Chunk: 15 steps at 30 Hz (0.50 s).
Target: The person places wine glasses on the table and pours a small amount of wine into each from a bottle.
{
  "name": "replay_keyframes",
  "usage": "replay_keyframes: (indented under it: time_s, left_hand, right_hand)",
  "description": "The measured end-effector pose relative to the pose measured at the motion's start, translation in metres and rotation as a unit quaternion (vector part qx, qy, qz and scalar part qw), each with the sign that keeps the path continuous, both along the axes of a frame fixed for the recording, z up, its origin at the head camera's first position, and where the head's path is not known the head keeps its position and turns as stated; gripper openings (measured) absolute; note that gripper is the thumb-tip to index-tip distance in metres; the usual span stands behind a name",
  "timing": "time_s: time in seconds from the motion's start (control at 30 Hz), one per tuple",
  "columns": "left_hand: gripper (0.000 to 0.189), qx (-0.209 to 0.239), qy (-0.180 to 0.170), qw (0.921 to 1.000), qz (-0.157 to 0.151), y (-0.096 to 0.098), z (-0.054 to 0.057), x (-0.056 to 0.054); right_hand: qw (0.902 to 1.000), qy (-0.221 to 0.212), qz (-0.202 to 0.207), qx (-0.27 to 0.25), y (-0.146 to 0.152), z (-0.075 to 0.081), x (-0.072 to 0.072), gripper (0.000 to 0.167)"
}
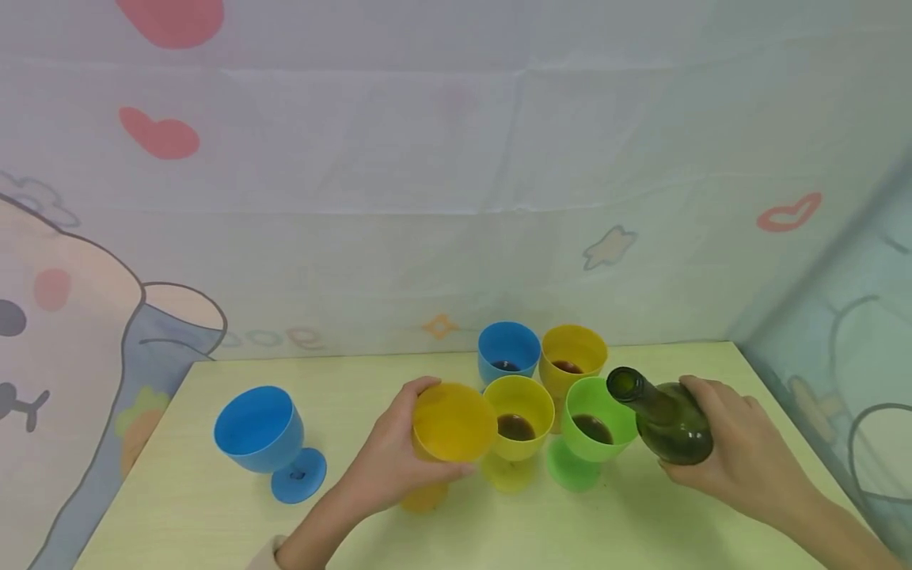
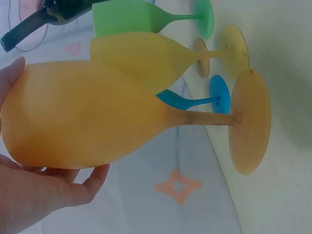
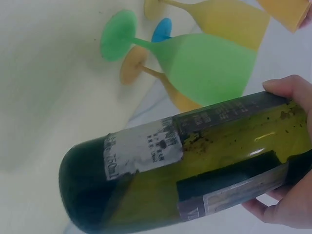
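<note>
My left hand point(image 1: 392, 455) grips the bowl of an orange goblet point(image 1: 456, 423), thumb and fingers on opposite sides. No dark liquid shows in this goblet, and I cannot tell whether its foot touches the table. My right hand point(image 1: 741, 455) holds a green glass wine bottle point(image 1: 677, 423) around its body, with the neck tilted toward the left. The bottle's worn label point(image 3: 146, 148) faces the right wrist camera. Just left of the bottle's mouth stands a green goblet point(image 1: 598, 423) with dark liquid. Between it and the orange goblet is a yellow goblet point(image 1: 516, 416), also with dark liquid.
Behind them stand a blue goblet point(image 1: 509, 348) and another orange goblet point(image 1: 574, 352), both holding dark liquid. A separate blue goblet point(image 1: 260, 431) stands at the left of the pale table point(image 1: 214, 522). A printed cloth point(image 1: 399, 158) hangs behind the table.
</note>
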<state>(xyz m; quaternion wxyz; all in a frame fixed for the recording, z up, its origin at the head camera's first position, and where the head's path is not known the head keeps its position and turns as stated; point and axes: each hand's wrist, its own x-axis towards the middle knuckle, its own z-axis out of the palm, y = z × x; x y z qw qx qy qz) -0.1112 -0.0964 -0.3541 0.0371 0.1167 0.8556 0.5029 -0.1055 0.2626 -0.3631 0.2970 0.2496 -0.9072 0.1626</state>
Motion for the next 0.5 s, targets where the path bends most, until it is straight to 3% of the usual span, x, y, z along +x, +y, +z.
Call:
replay_keyframes:
  time_s: [0.2,0.5]
  left_hand:
    - [0.087,0.000,0.018,0.9998,-0.001,0.004,0.004,0.001]
    - [0.087,0.010,0.038,0.9992,-0.002,0.010,0.010,0.002]
  right_hand:
    - [0.9980,0.038,0.005,0.051,-0.007,0.010,0.000,0.073]
    - [0.9921,0.045,-0.008,0.117,-0.022,0.028,0.002,0.068]
